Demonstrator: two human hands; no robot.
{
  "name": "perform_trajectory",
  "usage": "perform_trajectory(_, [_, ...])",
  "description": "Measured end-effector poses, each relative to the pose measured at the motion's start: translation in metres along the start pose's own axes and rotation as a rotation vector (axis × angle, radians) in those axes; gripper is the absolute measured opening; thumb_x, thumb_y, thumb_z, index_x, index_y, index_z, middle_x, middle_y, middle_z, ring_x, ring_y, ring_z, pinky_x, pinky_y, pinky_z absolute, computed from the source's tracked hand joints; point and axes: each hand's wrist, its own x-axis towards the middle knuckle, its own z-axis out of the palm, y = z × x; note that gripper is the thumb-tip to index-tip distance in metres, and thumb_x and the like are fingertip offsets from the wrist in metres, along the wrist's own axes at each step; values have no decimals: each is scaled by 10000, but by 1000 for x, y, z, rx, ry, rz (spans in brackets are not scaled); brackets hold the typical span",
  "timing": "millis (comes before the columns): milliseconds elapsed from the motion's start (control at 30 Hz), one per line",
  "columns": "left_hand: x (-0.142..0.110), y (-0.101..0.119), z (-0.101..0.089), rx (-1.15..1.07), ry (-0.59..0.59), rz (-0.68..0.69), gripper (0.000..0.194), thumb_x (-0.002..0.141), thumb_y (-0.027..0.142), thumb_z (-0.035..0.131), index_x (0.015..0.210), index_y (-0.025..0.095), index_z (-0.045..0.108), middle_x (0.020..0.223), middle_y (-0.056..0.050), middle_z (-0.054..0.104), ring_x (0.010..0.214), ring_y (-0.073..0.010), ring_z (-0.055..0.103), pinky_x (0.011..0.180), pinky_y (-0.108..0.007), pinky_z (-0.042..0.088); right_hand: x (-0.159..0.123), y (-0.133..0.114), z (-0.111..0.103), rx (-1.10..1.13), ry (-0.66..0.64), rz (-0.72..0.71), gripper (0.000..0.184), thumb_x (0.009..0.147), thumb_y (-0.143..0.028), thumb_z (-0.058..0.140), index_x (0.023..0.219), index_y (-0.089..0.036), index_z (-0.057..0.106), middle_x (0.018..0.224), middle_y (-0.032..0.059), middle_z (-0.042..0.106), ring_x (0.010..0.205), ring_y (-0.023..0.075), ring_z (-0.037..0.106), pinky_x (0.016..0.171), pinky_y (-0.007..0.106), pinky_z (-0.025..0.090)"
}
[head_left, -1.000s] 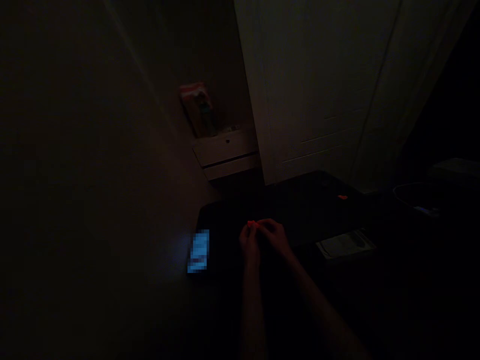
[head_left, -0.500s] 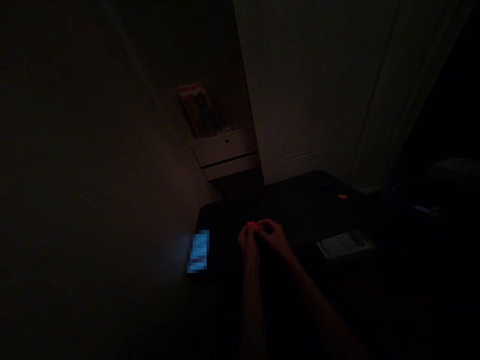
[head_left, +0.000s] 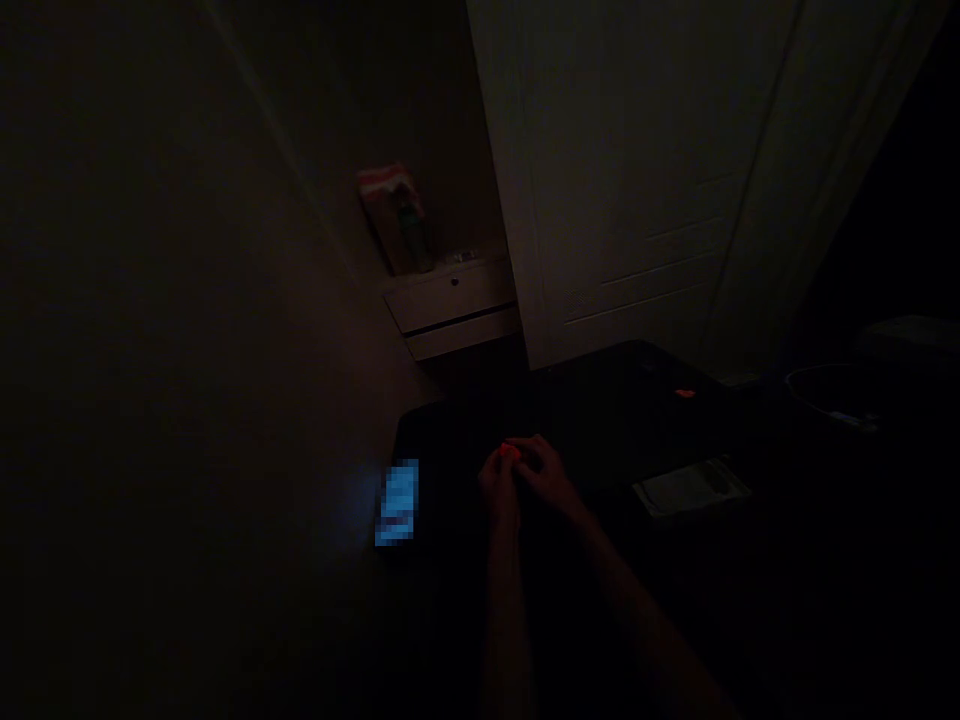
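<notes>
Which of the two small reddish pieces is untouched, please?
The piece farther right, on the table; the other piece is held between left hand and right hand.

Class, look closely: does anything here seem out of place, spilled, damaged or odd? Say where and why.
The glowing screen at left looks odd: its picture is coarse blocks. A small orange piece lies alone on the dark table, away from the red piece being held. No spill shows, though it's dim.

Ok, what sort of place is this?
Probably a dim room in a home: a pale drawer unit with things on top, a tall panelled door or wardrobe, and a dark table.
</notes>
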Motion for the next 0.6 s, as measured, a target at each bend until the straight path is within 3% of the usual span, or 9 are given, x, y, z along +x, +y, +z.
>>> perform_trajectory(133, [0,0,0,-14,-51,16,391,737,464,826,911,117,772,878,-80,752,821,-183,697,794,-299,532,0,4,1,11,22,2,331,873,-302,656,1193,-256,728,1027,56,626,899,199,619,829,351,538])
perform_trajectory(333, [2,-3,-1,-41,17,-4,507,751,592,786,935,120,770,873,-88,749,819,-196,706,799,-314,537,1,5,2,1,68,7,332,861,-360,707,1172,-250,740,984,48,598,852,188,611,783,333,551])
perform_trajectory(600, [2,-1,-1,20,29,28,516,790,629,728,917,130,747,855,-68,727,792,-179,684,753,-287,520,-1,7,6,-72,93,-34,301,862,-296,698,1159,-246,717,1025,49,601,889,190,630,813,329,545])
